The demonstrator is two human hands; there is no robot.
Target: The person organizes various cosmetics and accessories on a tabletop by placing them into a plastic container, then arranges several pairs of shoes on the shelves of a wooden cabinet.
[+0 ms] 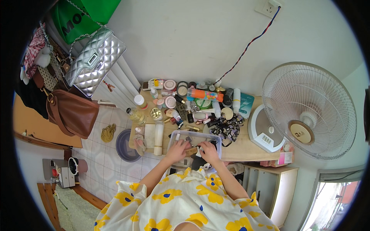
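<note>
A clear plastic storage bin (218, 143) stands at the table's front edge, close to my body, with small mixed items inside. My left hand (177, 151) reaches into its left side, fingers bent around the end of a small tan object (190, 151). From the right, my right hand (209, 152) reaches in with curled fingers, beside a small white piece and something black. What those fingers pinch is too small to make out. Behind the bin, a gold tube (193, 128) lies among cosmetics. A dark floral cloth pouch (228, 127) sits to its right.
Bottles, jars and compacts crowd the wooden table (246, 154), including an orange patterned canister (205, 94) and a tall white bottle (158, 138). A large fan (308, 111) stands at right. Bags, one silver quilted (96, 63) and one brown (73, 111), hang left above a purple basin (128, 146).
</note>
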